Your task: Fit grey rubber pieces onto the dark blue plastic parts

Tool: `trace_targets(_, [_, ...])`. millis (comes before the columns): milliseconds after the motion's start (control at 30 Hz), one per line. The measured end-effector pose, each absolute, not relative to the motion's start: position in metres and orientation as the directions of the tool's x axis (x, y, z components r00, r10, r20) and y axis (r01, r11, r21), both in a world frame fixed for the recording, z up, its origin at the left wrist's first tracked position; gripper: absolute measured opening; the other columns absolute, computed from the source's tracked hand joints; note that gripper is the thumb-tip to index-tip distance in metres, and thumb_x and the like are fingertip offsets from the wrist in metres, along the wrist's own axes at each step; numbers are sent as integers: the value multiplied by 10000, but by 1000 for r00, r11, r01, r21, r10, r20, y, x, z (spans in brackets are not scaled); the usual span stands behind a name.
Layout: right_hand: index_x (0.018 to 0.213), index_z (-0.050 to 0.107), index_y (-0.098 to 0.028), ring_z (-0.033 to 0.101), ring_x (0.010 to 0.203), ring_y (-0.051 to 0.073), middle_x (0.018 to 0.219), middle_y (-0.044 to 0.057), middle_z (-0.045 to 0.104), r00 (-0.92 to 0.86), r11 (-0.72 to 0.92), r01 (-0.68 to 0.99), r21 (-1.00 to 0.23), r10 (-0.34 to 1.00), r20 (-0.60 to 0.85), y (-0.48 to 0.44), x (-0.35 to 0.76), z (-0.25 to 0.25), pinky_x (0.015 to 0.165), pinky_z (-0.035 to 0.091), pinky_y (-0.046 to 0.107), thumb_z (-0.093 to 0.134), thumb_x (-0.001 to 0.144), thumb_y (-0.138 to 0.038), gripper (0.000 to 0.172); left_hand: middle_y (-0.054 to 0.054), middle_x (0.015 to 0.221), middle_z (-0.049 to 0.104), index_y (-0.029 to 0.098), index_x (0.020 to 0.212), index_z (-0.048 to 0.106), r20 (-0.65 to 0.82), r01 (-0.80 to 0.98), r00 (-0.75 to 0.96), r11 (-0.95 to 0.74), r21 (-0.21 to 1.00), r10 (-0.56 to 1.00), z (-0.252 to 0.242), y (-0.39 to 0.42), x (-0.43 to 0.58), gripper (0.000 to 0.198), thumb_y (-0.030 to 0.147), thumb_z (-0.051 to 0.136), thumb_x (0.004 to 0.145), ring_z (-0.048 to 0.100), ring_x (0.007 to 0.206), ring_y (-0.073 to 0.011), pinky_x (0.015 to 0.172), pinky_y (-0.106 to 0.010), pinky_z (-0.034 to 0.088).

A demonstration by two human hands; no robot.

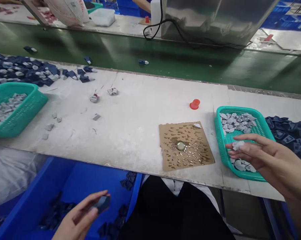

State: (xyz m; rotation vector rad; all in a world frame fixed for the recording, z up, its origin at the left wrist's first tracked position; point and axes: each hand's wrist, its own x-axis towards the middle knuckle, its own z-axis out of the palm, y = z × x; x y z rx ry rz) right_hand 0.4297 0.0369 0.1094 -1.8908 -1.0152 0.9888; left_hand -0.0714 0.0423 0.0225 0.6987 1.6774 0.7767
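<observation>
Your left hand (77,218) pinching dark blue piece (102,202) over blue bin (40,196), right hand (261,156) w/ fingers closed on grey piece (237,145) above green basket (221,140), glue-spotted cardboard (187,155) beside it, red cap (194,104) on table (130,123) behind.

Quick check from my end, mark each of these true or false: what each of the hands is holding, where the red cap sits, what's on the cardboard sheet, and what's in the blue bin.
1. The left hand holds a dark blue piece over the blue bin. True.
2. The right hand is empty. False: its fingertips pinch a small grey piece over the right green basket.
3. The red cap lies inside that basket. False: it stands on the white table, left of the basket.
4. The cardboard sheet carries glue blobs. True.
5. The blue bin holds grey pieces. False: dark blue ones.
</observation>
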Motion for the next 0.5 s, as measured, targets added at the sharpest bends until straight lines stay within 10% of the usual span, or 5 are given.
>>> trace_targets(133, [1060,765,-290,781,848,217,1008,84,813,254,-381,-85,-921,885,-390,47,398,122,788,666,261,900,800,-526,376,-60,944,820,247,934,858,-570,-380,-12,524,763,822,66,67,-4,466,573,969,621,634,643,-138,540,-192,556])
trace_targets(300, [1067,777,-312,750,795,205,954,60,791,149,-380,-110,-919,907,-393,61,372,121,774,679,315,866,853,-519,311,-55,1296,779,293,1103,844,-488,-555,402,630,543,775,74,89,75,411,125,914,735,695,827,-88,824,-157,597])
trace_targets(500, [1044,789,-298,723,833,175,959,62,765,110,-409,-68,-910,903,-415,63,358,118,780,639,227,845,872,-527,292,-50,1225,795,251,1159,809,-346,-597,628,717,360,697,67,97,109,427,65,871,781,728,888,-90,868,-167,568])
